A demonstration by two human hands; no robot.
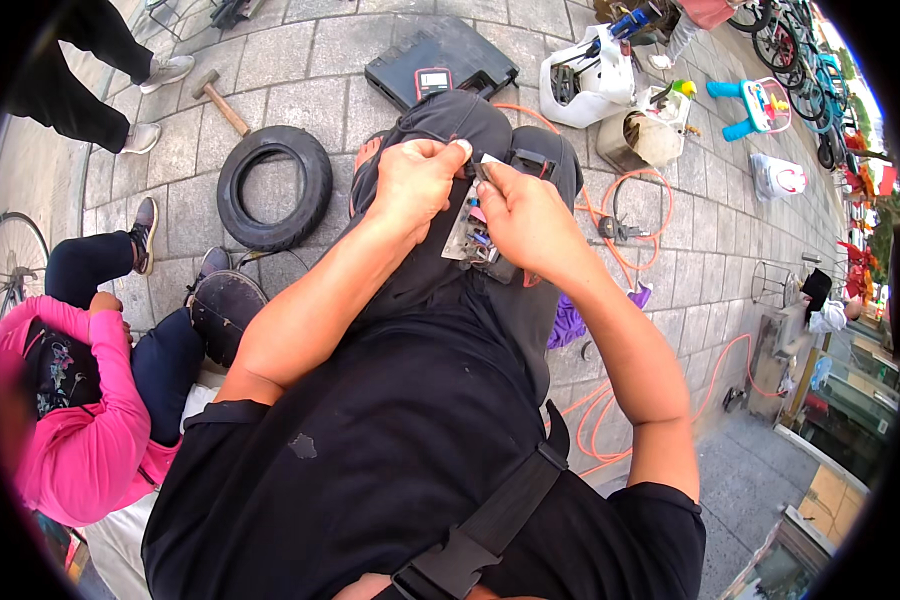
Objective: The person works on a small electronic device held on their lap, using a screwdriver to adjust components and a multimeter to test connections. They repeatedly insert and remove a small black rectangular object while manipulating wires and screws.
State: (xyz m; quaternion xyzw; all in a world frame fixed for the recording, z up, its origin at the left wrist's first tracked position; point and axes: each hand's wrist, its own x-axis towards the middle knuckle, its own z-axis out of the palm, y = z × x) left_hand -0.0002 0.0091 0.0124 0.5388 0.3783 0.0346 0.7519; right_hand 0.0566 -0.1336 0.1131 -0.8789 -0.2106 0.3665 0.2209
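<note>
Both of my hands meet above my lap, closed in pinches. My left hand (410, 185) presses thumb and forefinger together by a small dark piece that I cannot make out. Close beside it, my right hand (530, 215) pinches a slim dark piece, mostly covered by the thumb and fingers. Under the right hand, a small flat metal-coloured unit (460, 238) with coloured wires or parts rests on my dark trousers. The right fingers partly hide it, so its exact kind does not show.
A tire (232, 190) and a wooden-handled hammer (220, 100) lie on the paving at left. Ahead is a black case (395, 75) with a red-framed meter (433, 80). White tool container (560, 105) and orange hose (660, 215) are to the right. A person in pink (100, 460) sits at left.
</note>
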